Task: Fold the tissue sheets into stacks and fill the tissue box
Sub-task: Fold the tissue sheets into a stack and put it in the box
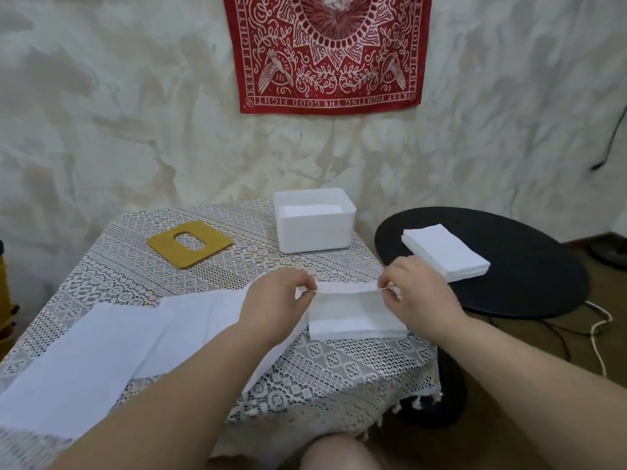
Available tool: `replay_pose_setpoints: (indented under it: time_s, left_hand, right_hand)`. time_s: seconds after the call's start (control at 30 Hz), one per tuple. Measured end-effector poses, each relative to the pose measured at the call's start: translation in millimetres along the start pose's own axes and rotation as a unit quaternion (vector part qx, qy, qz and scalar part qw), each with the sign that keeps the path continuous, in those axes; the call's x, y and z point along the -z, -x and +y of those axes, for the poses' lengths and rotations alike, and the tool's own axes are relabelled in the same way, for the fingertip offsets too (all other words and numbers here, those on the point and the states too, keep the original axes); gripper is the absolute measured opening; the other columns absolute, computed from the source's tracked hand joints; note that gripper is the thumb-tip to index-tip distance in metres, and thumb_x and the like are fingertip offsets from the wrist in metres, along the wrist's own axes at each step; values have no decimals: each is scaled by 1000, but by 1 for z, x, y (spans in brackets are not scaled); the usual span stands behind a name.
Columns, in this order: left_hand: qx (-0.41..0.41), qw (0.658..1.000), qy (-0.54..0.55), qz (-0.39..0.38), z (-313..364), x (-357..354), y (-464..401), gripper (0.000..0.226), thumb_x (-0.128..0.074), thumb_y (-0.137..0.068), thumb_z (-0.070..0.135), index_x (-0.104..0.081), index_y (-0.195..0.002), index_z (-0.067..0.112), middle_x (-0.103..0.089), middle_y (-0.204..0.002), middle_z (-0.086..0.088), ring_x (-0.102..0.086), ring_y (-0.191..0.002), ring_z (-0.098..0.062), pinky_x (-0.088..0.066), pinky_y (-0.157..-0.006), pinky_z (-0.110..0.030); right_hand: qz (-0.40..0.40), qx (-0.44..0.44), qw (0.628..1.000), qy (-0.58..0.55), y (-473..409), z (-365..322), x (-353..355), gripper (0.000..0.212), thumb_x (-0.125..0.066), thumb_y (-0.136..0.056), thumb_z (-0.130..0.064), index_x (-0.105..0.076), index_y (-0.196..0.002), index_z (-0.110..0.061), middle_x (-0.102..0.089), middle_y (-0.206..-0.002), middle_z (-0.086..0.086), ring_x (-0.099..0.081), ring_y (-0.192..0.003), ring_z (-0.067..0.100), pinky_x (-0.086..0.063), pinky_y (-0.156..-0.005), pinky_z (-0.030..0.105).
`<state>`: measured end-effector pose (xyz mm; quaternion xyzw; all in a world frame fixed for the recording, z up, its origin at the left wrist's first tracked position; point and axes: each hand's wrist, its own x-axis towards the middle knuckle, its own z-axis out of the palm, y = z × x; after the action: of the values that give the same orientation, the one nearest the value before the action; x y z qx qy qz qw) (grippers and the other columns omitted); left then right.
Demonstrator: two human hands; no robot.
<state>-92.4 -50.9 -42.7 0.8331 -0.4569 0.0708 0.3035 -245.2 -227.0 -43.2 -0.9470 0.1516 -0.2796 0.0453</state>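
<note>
Pinching the raised far edge of a folded tissue sheet (pixel 353 308) at both ends: left hand (pixel 276 301) nipping its left corner between thumb and curled fingers, right hand (pixel 420 293) nipping the right corner the same way. Resting the sheet's near part on a low tissue stack (pixel 359 330) near the right edge of the lace tablecloth (pixel 142 266). Lying spread to the left, partly under the left forearm, several unfolded tissue sheets (pixel 101 351), overlapping one another. Standing at the far edge of the table, the white tissue box (pixel 315 228), open at the top and showing white tissue inside. Lying flat to its left, apart from it, the yellow-brown box lid (pixel 166 247) with an oval slot. Sitting on the round black side table (pixel 529 293) to the right, a thicker stack of tissues (pixel 448 254), just beyond the right hand. Hanging on the wall behind, a red patterned bandana (pixel 327 52).
</note>
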Motion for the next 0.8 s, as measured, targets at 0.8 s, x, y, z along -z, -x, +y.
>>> replay_pose_setpoints:
  time_s: [0.8]
  left_hand:
    - [-59, 994, -58, -67, -14, -18, 34, 22, -59, -88, 41, -70, -97, 24, -62, -119, 14, -55, -108, -5, -41, -86, -21]
  right_hand:
    - [-81, 11, 997, -12, 34, 0, -11, 20, -66, -82, -36, -73, -78, -18, -63, -82, -7, -57, -86, 15, -49, -71, 29]
